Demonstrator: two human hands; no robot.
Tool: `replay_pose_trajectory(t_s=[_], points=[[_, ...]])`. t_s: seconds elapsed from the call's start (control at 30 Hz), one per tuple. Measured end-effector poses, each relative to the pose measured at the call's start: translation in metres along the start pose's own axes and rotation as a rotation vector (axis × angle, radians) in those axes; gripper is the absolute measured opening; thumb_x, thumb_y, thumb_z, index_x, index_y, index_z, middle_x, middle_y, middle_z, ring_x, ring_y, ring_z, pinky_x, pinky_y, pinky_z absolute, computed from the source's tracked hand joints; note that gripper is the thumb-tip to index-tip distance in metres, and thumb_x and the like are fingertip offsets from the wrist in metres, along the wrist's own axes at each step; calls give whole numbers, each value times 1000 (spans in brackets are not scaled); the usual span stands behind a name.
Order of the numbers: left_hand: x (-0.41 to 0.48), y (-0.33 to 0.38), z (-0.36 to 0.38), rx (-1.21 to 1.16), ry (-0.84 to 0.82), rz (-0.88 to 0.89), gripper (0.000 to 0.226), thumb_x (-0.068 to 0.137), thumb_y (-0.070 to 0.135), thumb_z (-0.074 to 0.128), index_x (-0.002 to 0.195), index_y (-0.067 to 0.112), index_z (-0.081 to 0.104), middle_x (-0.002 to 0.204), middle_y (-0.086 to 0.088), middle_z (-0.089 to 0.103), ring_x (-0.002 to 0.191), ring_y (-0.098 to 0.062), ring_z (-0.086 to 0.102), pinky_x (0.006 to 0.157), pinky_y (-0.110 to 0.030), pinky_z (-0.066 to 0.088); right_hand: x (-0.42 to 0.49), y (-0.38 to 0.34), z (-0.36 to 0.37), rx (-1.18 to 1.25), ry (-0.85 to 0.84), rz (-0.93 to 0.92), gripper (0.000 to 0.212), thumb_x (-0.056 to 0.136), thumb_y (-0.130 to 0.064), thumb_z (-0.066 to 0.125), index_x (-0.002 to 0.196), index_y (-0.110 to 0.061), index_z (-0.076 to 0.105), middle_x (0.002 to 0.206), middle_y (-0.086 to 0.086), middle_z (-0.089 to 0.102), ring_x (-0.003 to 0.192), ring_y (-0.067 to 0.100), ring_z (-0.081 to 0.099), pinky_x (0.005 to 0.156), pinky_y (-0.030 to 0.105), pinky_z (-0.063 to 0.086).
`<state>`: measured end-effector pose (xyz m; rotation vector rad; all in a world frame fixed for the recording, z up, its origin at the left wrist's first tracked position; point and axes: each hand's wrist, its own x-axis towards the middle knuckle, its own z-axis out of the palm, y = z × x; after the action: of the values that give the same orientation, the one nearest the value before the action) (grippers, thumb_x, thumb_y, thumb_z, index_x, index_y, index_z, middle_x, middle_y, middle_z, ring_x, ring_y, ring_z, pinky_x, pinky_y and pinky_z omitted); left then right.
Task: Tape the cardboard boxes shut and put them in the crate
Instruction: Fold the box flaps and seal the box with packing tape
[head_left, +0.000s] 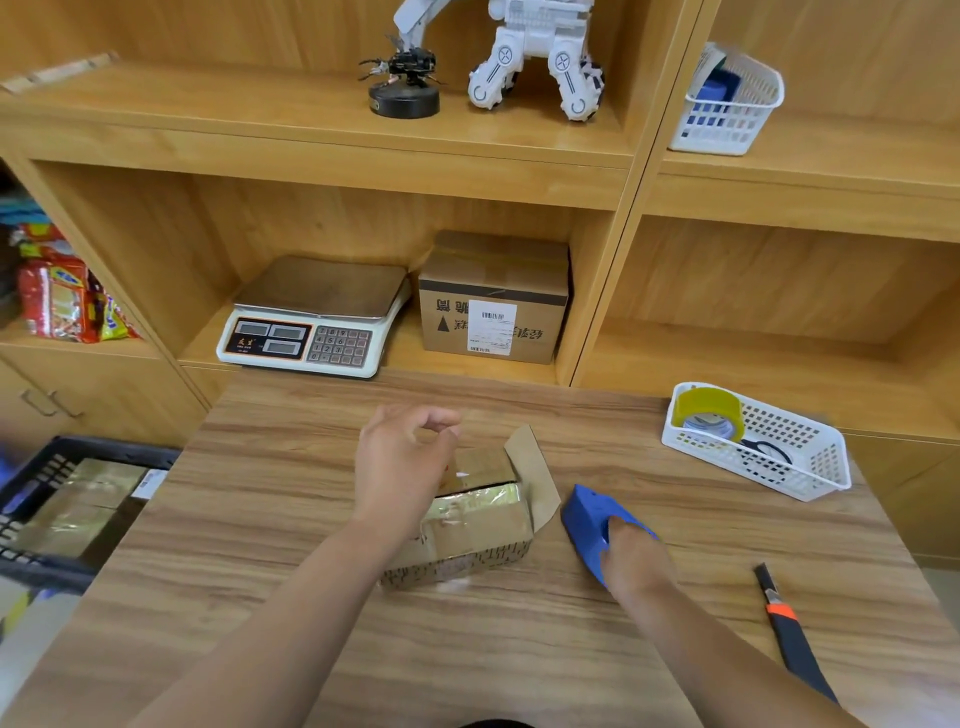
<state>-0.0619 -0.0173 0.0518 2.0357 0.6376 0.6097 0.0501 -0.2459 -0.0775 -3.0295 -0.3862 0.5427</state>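
Looking down at the wooden table (467, 649), I take the cardboard box (478, 525) sitting on it as my marker for everything. Beyond the box runs the shelving (363, 150), with a weighing scale (317, 312) and a second, labelled carton (493, 301) on it. Left of the box and lower down sits the dark crate (47, 566), shiny taped packages already inside. Right of the box and further back lies a white basket (810, 467) with a yellow tape roll (709, 415) and scissors (769, 449).

Now the box itself: small, glossy tape across its top, one flap on its right side standing up. I judge it light and easily crushed, the taped faces slippery, so I'd take it by its plain cardboard sides.

My left hand (400, 462) hovers over the box's far left corner, fingers loosely curled around nothing I can see. My right hand (636, 558), just right of the box, is wrapped around the blue tape dispenser (589, 512), which rests on the table. That raised flap needs folding down first, I reckon. A utility knife (789, 634) lies well right of the box, clear of the route to the crate.
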Motion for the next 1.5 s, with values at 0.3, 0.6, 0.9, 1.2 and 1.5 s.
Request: replay_pose_trajectory(t_s=[0.3,0.6,0.9,1.2,1.5], points=[[2,-17,-13,-132,-6,-97,17,81,22,69,80,39,69,86,29,59,101,8,48,74,-11,32,-4,-90,-74,925,432,-318,21,91,-14,54,96,-29,69,93,-12,64,91,12,57,78,28,45],[4,-44,-35,-134,20,-149,17,81,23,69,81,39,68,93,12,64,95,17,46,72,-9,32,-18,-154,-75,1239,-76,-386,20,87,-7,61,90,-26,68,92,-8,68,75,-9,60,64,4,42],[-6,-74,-46,-279,43,-318,18,82,16,69,75,32,71,76,17,70,70,3,63,62,-13,45,-25,-176,-56,1119,-34,-370,15,81,-19,72,67,-22,68,73,-11,71,71,-2,63,70,17,46],[-39,-113,-32,-148,18,-602,8,81,27,68,74,30,73,75,14,71,73,-7,65,70,-29,52,-43,-175,-13,676,79,-342,28,80,-26,67,54,-27,58,66,-18,62,90,13,54,89,36,42],[-53,-133,-7,321,-8,-541,12,82,33,60,77,36,71,74,6,70,79,-18,60,73,-28,43,-50,-174,21,238,208,-297,23,84,-30,54,62,-24,57,85,-12,57,91,13,38,70,30,21]])
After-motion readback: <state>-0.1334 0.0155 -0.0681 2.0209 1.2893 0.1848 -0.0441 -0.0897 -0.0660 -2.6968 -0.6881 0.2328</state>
